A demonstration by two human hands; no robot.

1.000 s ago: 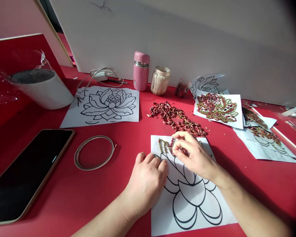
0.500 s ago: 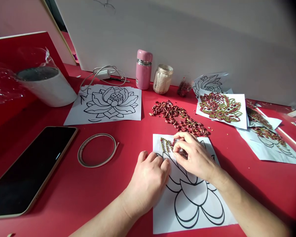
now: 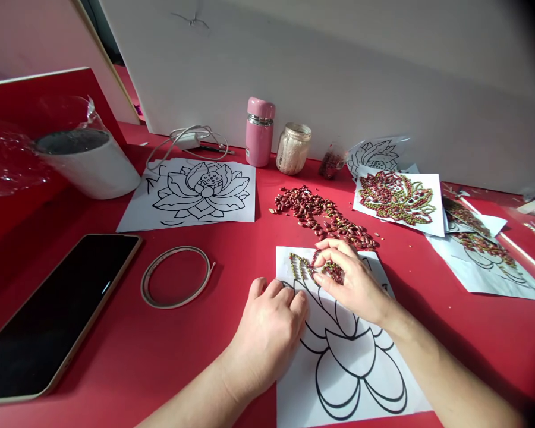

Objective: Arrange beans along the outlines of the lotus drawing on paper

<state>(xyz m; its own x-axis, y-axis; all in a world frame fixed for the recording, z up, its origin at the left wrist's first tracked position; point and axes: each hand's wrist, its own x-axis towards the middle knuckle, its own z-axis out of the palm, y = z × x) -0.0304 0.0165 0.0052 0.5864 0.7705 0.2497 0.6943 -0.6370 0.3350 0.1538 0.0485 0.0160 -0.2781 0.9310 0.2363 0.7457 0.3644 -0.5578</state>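
A white sheet (image 3: 294,380) printed with a black lotus outline lies in front of me. Green beans (image 3: 293,267) form lines along a petal near its top left. A small cluster of red and green beans (image 3: 334,273) sits beside them, partly under my right hand (image 3: 352,279). That hand hovers over the cluster with its thumb and fingers apart, and I see no bean between them. My left hand (image 3: 274,327) is curled on the sheet's left edge, just below the green lines. Its fingertips point down and are hidden, so anything in them cannot be seen.
Beyond the sheet spreads a pile of loose red beans (image 3: 312,208). A tape roll (image 3: 145,279) and a phone (image 3: 57,315) lie left. Lotus printouts (image 3: 245,208), a pink flask (image 3: 258,139) and a jar (image 3: 294,148) stand or lie behind. Bean-covered pictures (image 3: 434,202) are right.
My right hand's fingers have parted slightly, showing more of the bean cluster beneath. The left hand keeps its place on the sheet. The whole view has shifted a little.
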